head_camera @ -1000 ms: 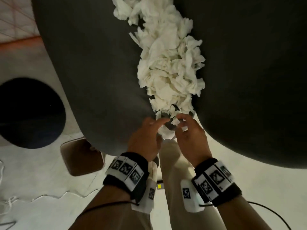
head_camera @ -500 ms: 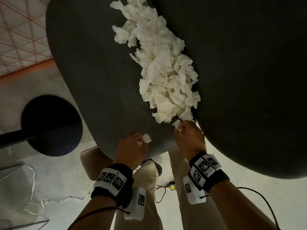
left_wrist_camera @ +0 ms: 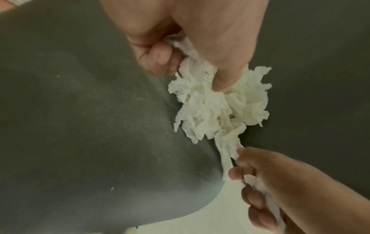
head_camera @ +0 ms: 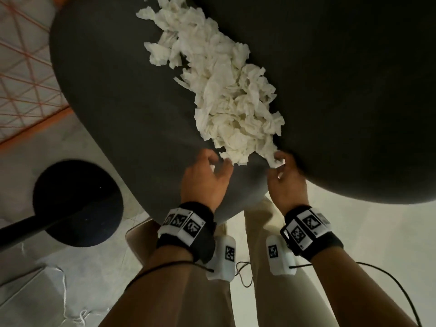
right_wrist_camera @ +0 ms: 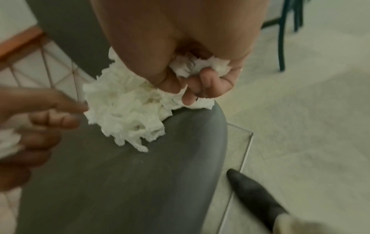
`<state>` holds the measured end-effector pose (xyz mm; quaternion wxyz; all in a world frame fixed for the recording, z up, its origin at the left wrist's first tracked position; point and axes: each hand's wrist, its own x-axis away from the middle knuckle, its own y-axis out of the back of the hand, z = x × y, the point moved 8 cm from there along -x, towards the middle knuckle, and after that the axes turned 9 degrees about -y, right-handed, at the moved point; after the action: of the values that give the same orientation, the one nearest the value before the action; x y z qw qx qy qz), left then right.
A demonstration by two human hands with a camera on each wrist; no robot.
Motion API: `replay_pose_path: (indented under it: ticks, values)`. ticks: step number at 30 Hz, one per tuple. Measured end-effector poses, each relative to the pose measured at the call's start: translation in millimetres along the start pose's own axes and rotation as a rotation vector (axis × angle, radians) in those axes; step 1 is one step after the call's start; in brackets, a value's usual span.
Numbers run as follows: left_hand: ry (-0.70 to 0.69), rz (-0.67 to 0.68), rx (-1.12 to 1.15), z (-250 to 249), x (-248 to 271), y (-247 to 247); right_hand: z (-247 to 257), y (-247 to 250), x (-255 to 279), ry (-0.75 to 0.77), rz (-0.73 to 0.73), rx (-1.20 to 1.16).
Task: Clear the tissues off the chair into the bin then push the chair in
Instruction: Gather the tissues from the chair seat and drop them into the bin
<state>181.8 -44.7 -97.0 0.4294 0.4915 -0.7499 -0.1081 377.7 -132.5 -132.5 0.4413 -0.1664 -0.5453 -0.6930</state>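
Note:
A long heap of crumpled white tissues (head_camera: 226, 95) lies in the crease of the dark grey chair (head_camera: 118, 102). Both hands are at its near end. My left hand (head_camera: 219, 161) pinches a strand of tissue (left_wrist_camera: 190, 52) between thumb and fingers, and the strand runs into the heap (left_wrist_camera: 216, 107). My right hand (head_camera: 278, 161) holds a wad of tissue (right_wrist_camera: 196, 66) in its curled fingers. It also pulls on a strand (left_wrist_camera: 228, 152) from the heap's end. In the right wrist view the heap (right_wrist_camera: 124, 110) sits at the seat's edge, with my left hand (right_wrist_camera: 40, 118) beside it.
An orange wire basket (head_camera: 23, 79) stands on the floor left of the chair. A round black base with a pole (head_camera: 75, 204) is at the lower left. A brown square foot (head_camera: 139, 239) and my legs are under the seat's front edge. Dark chair legs (right_wrist_camera: 284, 31) stand far right.
My left hand, which held a small scrap at the seat's front edge, has gone forward to the heap's near end. My right hand has stayed at the heap's tip, gathering tissue.

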Motion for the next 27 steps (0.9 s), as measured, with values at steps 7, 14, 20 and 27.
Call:
replay_pose_path:
  ticks: [7,14,20,27]
  values:
    - [-0.085,0.108,-0.134,11.7,-26.1,-20.7,-2.0,-18.2,-8.9,-0.036,-0.131,0.321]
    - [-0.087,-0.019,0.002,22.6,-20.5,4.9,-0.5,-8.9,-15.3,0.028,-0.181,0.13]
    - [-0.014,-0.121,0.13,40.0,-11.2,39.3,-0.6,-1.3,4.4,0.088,-0.154,-0.013]
    - [-0.157,-0.135,0.068,-3.7,-26.6,38.1,14.1,17.3,16.2,0.312,-0.287,-0.158]
